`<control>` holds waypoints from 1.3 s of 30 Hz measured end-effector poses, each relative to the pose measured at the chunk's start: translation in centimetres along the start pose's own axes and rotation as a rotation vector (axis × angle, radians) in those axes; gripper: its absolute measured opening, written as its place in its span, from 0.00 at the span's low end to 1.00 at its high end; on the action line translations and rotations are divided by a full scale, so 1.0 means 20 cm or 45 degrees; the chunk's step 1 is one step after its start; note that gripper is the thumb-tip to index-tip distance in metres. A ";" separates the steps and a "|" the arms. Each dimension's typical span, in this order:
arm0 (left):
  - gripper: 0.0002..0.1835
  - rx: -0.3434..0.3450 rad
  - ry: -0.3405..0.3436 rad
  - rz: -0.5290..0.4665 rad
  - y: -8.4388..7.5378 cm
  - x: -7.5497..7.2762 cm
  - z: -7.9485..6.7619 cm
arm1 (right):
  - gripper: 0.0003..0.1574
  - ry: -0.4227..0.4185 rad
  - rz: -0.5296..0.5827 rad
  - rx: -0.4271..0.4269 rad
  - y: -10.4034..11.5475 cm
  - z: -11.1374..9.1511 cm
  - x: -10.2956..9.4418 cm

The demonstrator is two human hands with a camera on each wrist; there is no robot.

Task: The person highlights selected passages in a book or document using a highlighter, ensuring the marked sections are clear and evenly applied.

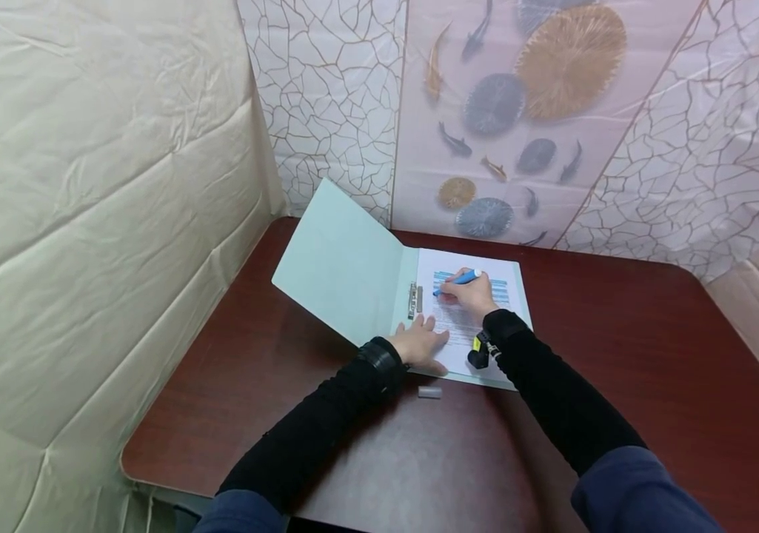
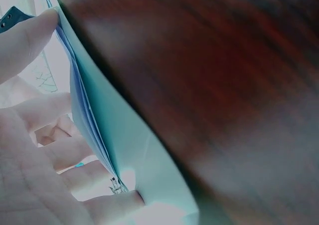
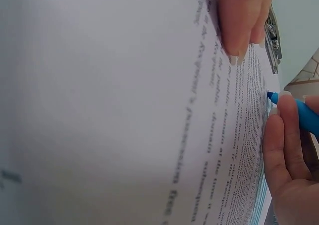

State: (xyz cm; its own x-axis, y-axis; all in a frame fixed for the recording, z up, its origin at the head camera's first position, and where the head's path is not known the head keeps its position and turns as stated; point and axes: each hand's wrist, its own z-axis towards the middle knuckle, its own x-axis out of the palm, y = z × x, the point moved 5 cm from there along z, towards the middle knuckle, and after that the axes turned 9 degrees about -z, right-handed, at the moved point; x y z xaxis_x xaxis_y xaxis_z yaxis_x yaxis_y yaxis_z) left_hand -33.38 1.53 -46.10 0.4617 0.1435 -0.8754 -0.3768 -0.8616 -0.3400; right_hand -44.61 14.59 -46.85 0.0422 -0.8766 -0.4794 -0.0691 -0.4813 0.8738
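A pale green folder (image 1: 342, 266) lies opened on the table, its left cover tilted up. Printed paper (image 1: 449, 260) with several blue-highlighted lines rests on its right side. My right hand (image 1: 475, 295) pinches a blue highlighter (image 1: 466, 277); in the right wrist view the highlighter's tip (image 3: 270, 95) is at the page. With fingers spread, my left hand (image 1: 421, 343) rests on the lower left of the paper, and the left wrist view shows its fingers along the edge of the sheets (image 2: 84, 103). Beside the paper is the folder's metal clip (image 1: 412, 300).
A small grey piece (image 1: 429, 392) lies on the brown table (image 1: 619, 333) just below the folder. Cream cloth (image 1: 152, 222) hangs along the left side, and a patterned curtain (image 1: 332, 89) stands behind the table.
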 end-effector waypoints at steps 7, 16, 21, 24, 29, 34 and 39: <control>0.42 -0.003 0.001 0.006 0.00 0.00 0.01 | 0.05 0.000 0.031 -0.021 0.00 -0.01 -0.02; 0.41 0.003 -0.005 0.014 0.00 0.00 0.00 | 0.10 0.012 -0.025 -0.038 0.01 -0.02 -0.04; 0.41 0.009 -0.012 0.020 0.00 0.00 0.00 | 0.13 0.015 -0.044 -0.014 -0.01 -0.01 -0.05; 0.41 0.009 -0.016 0.018 0.00 0.00 0.00 | 0.13 0.024 -0.040 0.001 -0.02 -0.01 -0.05; 0.41 0.006 -0.014 0.009 0.00 0.01 0.00 | 0.13 0.022 -0.064 -0.001 -0.02 -0.01 -0.06; 0.41 0.004 -0.016 0.013 0.00 0.00 0.00 | 0.13 0.014 -0.061 0.003 -0.02 0.01 -0.06; 0.41 0.002 -0.016 0.010 0.00 0.00 0.00 | 0.12 0.009 -0.065 0.009 -0.03 0.01 -0.07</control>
State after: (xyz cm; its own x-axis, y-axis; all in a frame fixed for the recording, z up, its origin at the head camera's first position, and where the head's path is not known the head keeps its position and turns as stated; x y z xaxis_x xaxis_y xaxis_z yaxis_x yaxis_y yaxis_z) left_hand -33.30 1.53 -46.14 0.4488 0.1428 -0.8821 -0.3815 -0.8620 -0.3337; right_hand -44.81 16.16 -46.65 0.0526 -0.8509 -0.5227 -0.0741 -0.5253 0.8477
